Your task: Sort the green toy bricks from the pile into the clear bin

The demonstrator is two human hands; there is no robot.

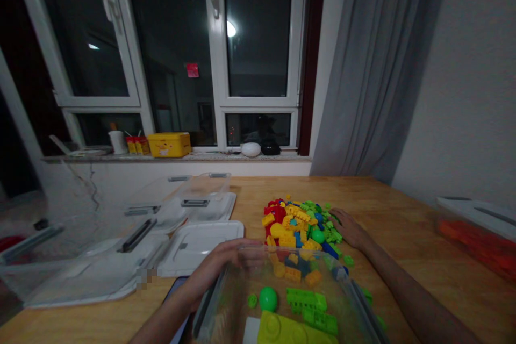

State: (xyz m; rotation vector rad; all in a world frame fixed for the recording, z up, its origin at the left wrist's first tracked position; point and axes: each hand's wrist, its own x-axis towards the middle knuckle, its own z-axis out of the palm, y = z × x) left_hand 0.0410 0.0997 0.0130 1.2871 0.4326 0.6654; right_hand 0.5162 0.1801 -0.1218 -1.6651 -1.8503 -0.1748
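A heap of toy building bricks (288, 226) in red, yellow, green and blue lies on the wooden table. My right hand (350, 228) is at the heap's right side, fingers stretched out against the green bricks (332, 232). At the near left of the heap is my left hand (237, 252), its fingers extended behind the far wall of a clear plastic bin (229, 301) and partly blurred. Inside that bin lie a green ball (268, 299), green bricks (306, 299) and a large yellow-green block (296, 329). Neither hand visibly holds a brick.
To the left are a white lid (201, 244) and clear bins with grey clips (100, 263). A container with orange-red contents (478, 242) stands at the right edge. Beyond the table, a yellow box (169, 144) and bowls (250, 149) sit on the windowsill.
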